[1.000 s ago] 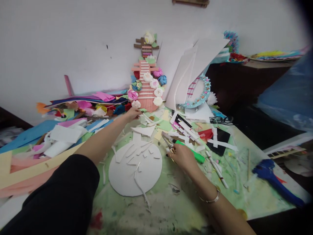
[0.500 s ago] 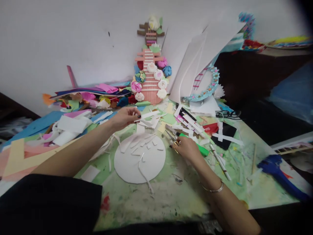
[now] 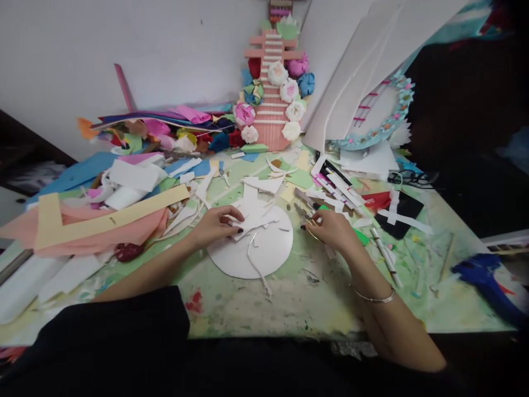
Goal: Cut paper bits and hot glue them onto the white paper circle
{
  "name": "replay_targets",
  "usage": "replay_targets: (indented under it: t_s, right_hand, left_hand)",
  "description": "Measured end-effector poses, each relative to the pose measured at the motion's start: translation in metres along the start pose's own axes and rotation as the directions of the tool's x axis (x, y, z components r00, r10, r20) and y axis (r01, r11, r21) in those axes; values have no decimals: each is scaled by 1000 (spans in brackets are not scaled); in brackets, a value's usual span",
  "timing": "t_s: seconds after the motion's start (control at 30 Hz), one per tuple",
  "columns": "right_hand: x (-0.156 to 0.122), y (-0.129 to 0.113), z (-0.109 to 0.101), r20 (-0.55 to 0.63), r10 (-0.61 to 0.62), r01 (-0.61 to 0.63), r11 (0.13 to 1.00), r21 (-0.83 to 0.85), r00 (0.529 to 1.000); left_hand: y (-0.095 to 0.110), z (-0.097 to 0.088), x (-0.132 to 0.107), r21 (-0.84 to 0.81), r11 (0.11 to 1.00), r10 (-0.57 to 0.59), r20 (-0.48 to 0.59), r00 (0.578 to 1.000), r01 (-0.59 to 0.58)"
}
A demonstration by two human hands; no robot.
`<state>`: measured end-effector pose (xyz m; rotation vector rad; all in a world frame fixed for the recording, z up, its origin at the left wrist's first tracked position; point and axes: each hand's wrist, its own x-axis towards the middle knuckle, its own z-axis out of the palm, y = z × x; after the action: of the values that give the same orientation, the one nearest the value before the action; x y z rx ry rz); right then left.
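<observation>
A round white disc (image 3: 270, 259) lies on the table with small white paper slips and a thin curled white strip (image 3: 257, 263) on it. My left hand (image 3: 218, 225) is over the disc's upper left, thumb and fingers pinching a narrow white paper strip (image 3: 260, 224); its exact ends blend into the white behind. To the right of the disc, my right hand (image 3: 330, 227) is closed around gold-handled scissors (image 3: 313, 232), their blades pointing up and left. Beside that hand a green object (image 3: 361, 237) is partly covered by the fingers.
White paper scraps (image 3: 264, 184) litter the area beyond the disc. Striped white sticks (image 3: 386, 256) and a black flat object (image 3: 403, 215) lie at right, near a blue-handled tool (image 3: 479, 270). Behind stand a pink flower-decorated craft (image 3: 273, 124) and a blue flowered ring (image 3: 363, 142). Coloured paper fills the left.
My left hand has come down from the scraps behind the disc to above the disc. The right hand still holds the scissors near the disc's right side. The head view has tilted downward.
</observation>
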<state>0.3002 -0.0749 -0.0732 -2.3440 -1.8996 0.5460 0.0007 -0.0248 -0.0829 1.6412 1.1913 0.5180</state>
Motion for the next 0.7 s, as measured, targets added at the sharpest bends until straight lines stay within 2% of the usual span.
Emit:
replay_targets:
  t_s: [0.17,0.27,0.4,0.5,0.6,0.7]
  right_hand:
    - [0,2,-2,13,-46,46,999,19,999]
    - [-2,3,-3,36,-105,104,994,31,994]
    - [-5,3,-4,54,-115,115,993,-6,992]
    - [-7,0,-3,22,-115,116,992,-41,993]
    - [-8,-4,-1,-65,-106,100,991,-90,992]
    - [-9,-8,2,-89,-49,32,983,-182,995]
  left_hand:
    - [3,-7,-5,0,995,-98,58,994,98]
    - [3,-8,-12,-16,998,-54,36,998,54]
    - [3,-6,-21,-76,997,16,-4,1000,-16]
    - [1,-3,-27,-89,996,-21,1,1000,21]
    - [-4,-3,-30,-15,999,-42,-79,996,41]
    - [-9,-5,-32,191,981,67,-200,978,-28]
